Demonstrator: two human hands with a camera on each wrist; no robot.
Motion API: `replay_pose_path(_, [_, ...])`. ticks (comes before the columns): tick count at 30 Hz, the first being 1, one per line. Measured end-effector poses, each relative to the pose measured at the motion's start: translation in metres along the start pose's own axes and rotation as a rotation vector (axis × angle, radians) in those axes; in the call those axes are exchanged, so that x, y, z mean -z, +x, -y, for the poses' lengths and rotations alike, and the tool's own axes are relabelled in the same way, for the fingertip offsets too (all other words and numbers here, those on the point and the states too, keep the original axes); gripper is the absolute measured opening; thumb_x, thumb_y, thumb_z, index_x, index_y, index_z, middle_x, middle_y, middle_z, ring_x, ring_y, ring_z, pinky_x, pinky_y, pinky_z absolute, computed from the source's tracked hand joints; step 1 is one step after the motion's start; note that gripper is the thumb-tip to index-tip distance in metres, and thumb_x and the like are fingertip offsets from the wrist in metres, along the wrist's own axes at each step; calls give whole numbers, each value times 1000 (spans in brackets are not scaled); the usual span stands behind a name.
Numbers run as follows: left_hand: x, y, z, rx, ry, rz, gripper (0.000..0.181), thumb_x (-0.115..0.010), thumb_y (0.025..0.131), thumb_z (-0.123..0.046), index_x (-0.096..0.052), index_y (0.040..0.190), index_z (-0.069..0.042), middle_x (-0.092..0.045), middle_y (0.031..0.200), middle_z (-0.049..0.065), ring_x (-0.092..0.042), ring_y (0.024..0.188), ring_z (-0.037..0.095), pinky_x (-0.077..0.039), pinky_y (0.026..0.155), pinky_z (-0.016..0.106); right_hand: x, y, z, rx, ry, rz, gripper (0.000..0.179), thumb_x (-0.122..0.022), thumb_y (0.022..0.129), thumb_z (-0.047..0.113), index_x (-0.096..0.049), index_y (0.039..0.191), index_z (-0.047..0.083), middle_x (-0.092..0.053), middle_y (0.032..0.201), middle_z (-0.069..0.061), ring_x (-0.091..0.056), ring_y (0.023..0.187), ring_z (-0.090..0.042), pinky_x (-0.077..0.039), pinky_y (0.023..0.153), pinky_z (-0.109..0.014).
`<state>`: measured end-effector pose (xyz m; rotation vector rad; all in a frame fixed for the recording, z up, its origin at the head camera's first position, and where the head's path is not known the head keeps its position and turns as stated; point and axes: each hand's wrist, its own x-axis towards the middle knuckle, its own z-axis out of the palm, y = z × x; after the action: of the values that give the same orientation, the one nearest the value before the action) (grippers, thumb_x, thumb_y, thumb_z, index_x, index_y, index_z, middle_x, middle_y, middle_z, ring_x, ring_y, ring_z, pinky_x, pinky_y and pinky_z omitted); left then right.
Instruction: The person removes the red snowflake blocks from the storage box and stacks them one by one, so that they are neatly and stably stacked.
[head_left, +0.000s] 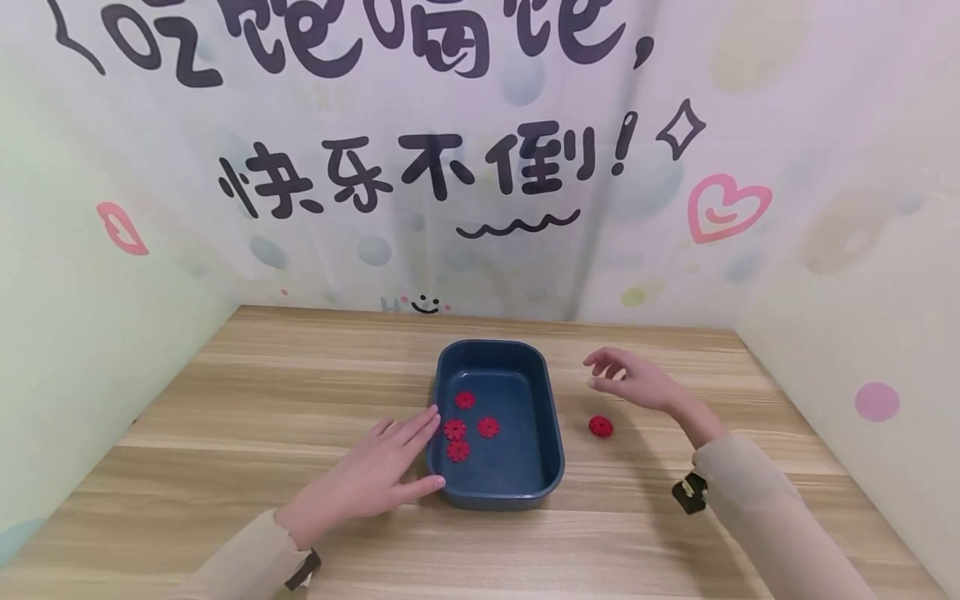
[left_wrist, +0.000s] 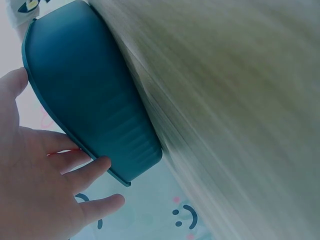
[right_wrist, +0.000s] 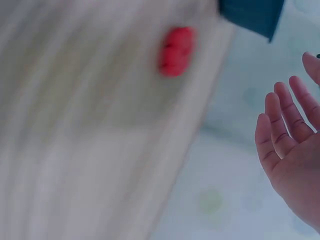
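Note:
A dark blue rectangular tray [head_left: 517, 467] stands on the table with several red notched discs [head_left: 488, 427] lying at its left side. My left hand [head_left: 375, 471] rests against the tray's left rim, fingers and thumb extended; the left wrist view shows its fingertips touching the tray's edge [left_wrist: 80, 85]. To the right of the tray, one more red notched piece [head_left: 601, 427] lies on the table, perhaps a small stack, as the right wrist view shows it blurred and thick [right_wrist: 176, 51]. Above and behind that piece hovers my right hand [head_left: 633, 379], loosely bent and holding nothing.
The wood-grain table [head_left: 300, 367] reaches back to a white printed cloth [head_left: 337, 242] with black lettering. Pale walls [head_left: 862, 292] close it in on both sides. Black straps [head_left: 690, 493] are on both wrists.

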<state>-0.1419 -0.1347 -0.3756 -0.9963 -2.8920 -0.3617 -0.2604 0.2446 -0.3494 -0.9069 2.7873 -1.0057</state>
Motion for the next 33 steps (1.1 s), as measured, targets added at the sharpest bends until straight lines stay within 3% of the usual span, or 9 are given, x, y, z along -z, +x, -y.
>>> replay_pose_path(8, [1, -1, 0, -9, -1, -7, 79, -34, 85, -61, -30, 137, -2, -23, 143, 8, -30, 124, 23, -22, 97, 50, 2, 41, 37, 31, -25, 59, 29, -61, 84, 18, -55, 110, 5, -57, 92, -4, -53, 83, -18, -45, 70, -32])
replay_pose_path(14, [2, -1, 0, -9, 3, -6, 78, -35, 85, -61, -31, 136, -2, -24, 142, 8, -31, 124, 23, -23, 97, 50, -4, 69, 70, 18, -2, 184, 37, -61, 83, 27, -54, 112, 7, -57, 94, -4, -53, 87, -20, -46, 72, -33])
replay_pose_path(21, [1, 0, 0, 3, -2, 7, 78, -36, 84, -61, -29, 137, -4, -22, 143, 6, -28, 125, 21, -22, 98, 49, -17, 90, 93, 99, 20, 249, 40, -61, 83, 31, -55, 110, 3, -58, 89, -4, -55, 84, -20, -46, 72, -32])
replay_pose_path(33, [2, 0, 0, -4, -12, 13, 80, -34, 84, -63, -30, 137, -3, -23, 143, 7, -29, 125, 21, -22, 98, 48, -49, 116, 103, -13, -36, 311, 30, -65, 81, 22, -58, 107, 9, -58, 85, -2, -52, 77, -16, -43, 71, -27])
